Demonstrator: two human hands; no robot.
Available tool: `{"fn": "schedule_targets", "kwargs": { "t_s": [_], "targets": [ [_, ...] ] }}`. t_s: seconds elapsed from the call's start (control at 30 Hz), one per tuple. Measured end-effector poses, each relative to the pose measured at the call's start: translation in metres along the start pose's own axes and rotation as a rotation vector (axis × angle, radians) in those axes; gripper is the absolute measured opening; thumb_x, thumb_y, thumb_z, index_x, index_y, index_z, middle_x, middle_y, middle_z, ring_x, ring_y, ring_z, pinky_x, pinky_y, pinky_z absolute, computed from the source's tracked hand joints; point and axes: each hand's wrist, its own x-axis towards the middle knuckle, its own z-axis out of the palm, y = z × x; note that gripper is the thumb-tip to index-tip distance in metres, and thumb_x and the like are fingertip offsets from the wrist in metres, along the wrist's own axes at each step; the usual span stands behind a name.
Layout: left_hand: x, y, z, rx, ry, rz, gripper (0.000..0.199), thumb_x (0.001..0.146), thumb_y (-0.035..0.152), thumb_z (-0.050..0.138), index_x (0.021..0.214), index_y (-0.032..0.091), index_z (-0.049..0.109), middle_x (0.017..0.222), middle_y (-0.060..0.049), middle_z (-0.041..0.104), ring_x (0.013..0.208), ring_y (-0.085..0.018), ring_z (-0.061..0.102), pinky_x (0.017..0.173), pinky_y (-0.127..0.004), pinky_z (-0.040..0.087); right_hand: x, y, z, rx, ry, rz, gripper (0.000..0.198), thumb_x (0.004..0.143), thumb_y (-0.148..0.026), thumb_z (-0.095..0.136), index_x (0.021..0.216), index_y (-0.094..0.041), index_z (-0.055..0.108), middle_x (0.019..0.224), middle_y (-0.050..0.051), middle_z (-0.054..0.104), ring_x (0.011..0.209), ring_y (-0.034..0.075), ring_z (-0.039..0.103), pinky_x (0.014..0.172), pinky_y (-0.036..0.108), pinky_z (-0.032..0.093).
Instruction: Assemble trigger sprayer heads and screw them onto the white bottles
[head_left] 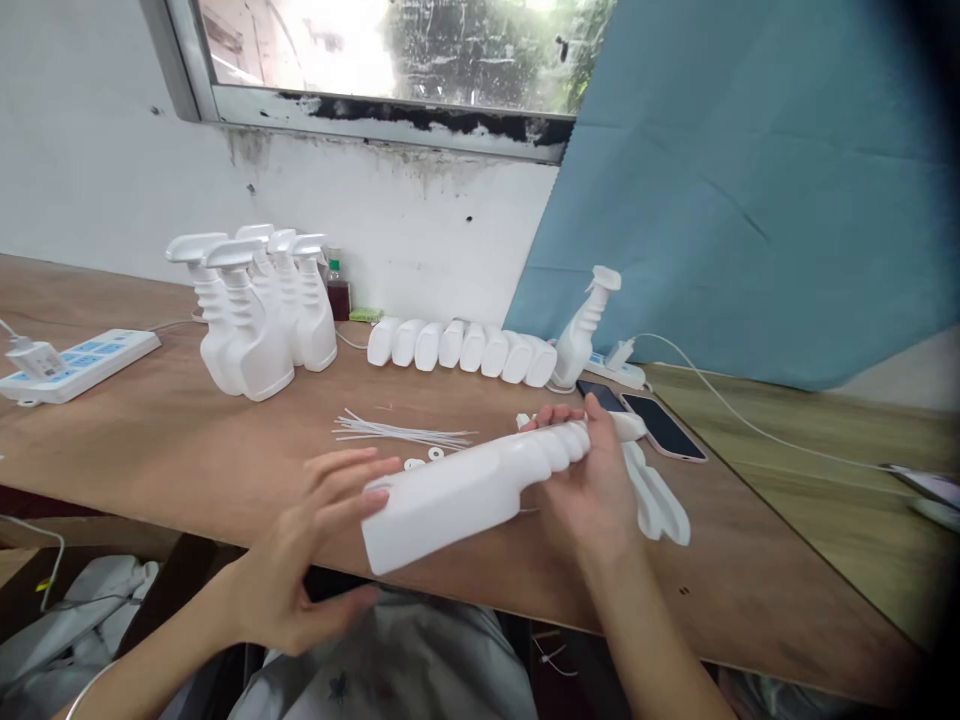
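Note:
A white ribbed-neck spray bottle is tilted above the table, its base toward the left. My right hand is closed around its neck end. My left hand is at the base, fingers spread with their tips at the bottle's edge and the thumb well apart. Behind the bottle lie several thin white tubes and small white rings. Two long white plastic pieces rest to the right of my right hand. White plastic shows beyond that hand; whether it joins the bottle, I cannot tell.
Several white spray bottles stand at the back left, another at the right. White bottles lie in a row by the wall. Phones, power strips and a cable are on the table. White items fill a box below left.

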Motion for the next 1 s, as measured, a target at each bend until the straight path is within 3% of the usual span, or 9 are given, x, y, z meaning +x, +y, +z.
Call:
{"fn": "schedule_targets", "kwargs": {
  "t_s": [0.07,0.13,0.27,0.37,0.47,0.6,0.7,0.77,1.0],
  "targets": [
    [-0.003,-0.005,0.007,0.056,-0.039,0.089,0.061,0.062,0.02,0.07,0.118,0.029,0.048,0.126,-0.009,0.05,0.118,-0.031,0.042,0.097,-0.051,0.03,0.0,0.004,0.0,0.001,-0.006,0.041,0.02,0.069,-0.031,0.066,0.071,-0.02,0.05,0.06,-0.008,0.058,0.059,0.008,0.061,0.059,0.023,0.055],
    [-0.005,-0.009,0.017,-0.045,0.074,0.0,0.059,0.062,0.024,0.07,0.117,0.028,0.048,0.118,-0.009,0.056,0.108,-0.028,0.052,0.091,-0.044,0.039,-0.003,0.009,0.0,-0.02,0.0,0.093,0.02,0.067,-0.029,0.068,0.072,-0.02,0.051,0.063,-0.008,0.06,0.061,0.009,0.062,0.06,0.022,0.055],
    [0.003,-0.01,0.029,-0.557,0.302,-0.693,0.047,0.075,0.041,0.055,0.115,0.018,0.049,0.093,-0.008,0.065,0.083,-0.021,0.063,0.071,-0.032,0.051,-0.015,0.01,0.002,-0.074,-0.045,0.047,0.019,0.065,-0.028,0.069,0.068,-0.02,0.052,0.067,-0.006,0.062,0.071,0.01,0.064,0.066,0.021,0.055],
    [0.008,-0.009,0.03,-0.993,-0.002,-1.173,0.053,0.082,0.05,0.037,0.115,0.01,0.05,0.077,-0.009,0.066,0.056,-0.016,0.061,0.05,-0.027,0.05,-0.023,0.001,0.002,-0.072,-0.134,-0.066,0.018,0.066,-0.028,0.069,0.069,-0.02,0.054,0.068,-0.007,0.062,0.075,0.01,0.064,0.072,0.025,0.055],
    [0.005,-0.012,0.026,-1.001,-0.067,-0.973,0.054,0.081,0.047,0.039,0.124,0.015,0.042,0.099,-0.012,0.064,0.069,-0.019,0.064,0.056,-0.029,0.051,-0.021,-0.01,0.002,-0.047,-0.118,-0.075,0.016,0.069,-0.027,0.066,0.069,-0.019,0.053,0.065,-0.008,0.058,0.066,0.008,0.062,0.071,0.026,0.055],
    [-0.003,-0.013,0.018,-0.305,0.114,-0.372,0.065,0.071,0.021,0.06,0.13,0.022,0.035,0.141,-0.011,0.029,0.127,-0.029,0.031,0.101,-0.044,0.03,-0.011,-0.013,0.001,0.016,-0.046,-0.091,0.015,0.073,-0.028,0.063,0.069,-0.02,0.051,0.064,-0.009,0.057,0.061,0.006,0.061,0.066,0.023,0.056],
    [-0.006,-0.014,0.017,-0.053,0.087,-0.122,0.057,0.065,0.015,0.065,0.118,0.022,0.047,0.131,-0.011,0.044,0.122,-0.029,0.037,0.101,-0.046,0.028,-0.008,-0.004,0.0,-0.02,-0.115,-0.044,0.02,0.069,-0.031,0.067,0.071,-0.021,0.05,0.064,-0.009,0.058,0.063,0.008,0.062,0.065,0.023,0.056],
    [-0.008,-0.016,0.017,-0.088,0.101,-0.201,0.048,0.063,0.019,0.068,0.108,0.021,0.052,0.113,-0.01,0.058,0.105,-0.028,0.053,0.09,-0.04,0.042,-0.01,0.003,0.0,-0.052,-0.142,0.001,0.025,0.064,-0.033,0.07,0.071,-0.021,0.049,0.064,-0.009,0.059,0.066,0.008,0.063,0.065,0.022,0.056],
    [-0.005,-0.03,0.003,-0.746,0.398,-1.001,0.047,0.071,0.038,0.054,0.11,0.011,0.053,0.082,-0.01,0.068,0.08,-0.026,0.064,0.063,-0.031,0.053,-0.022,0.007,0.002,-0.058,-0.219,-0.023,0.021,0.063,-0.037,0.069,0.067,-0.023,0.053,0.071,-0.007,0.062,0.084,0.014,0.062,0.072,0.029,0.051]
  ]
}}
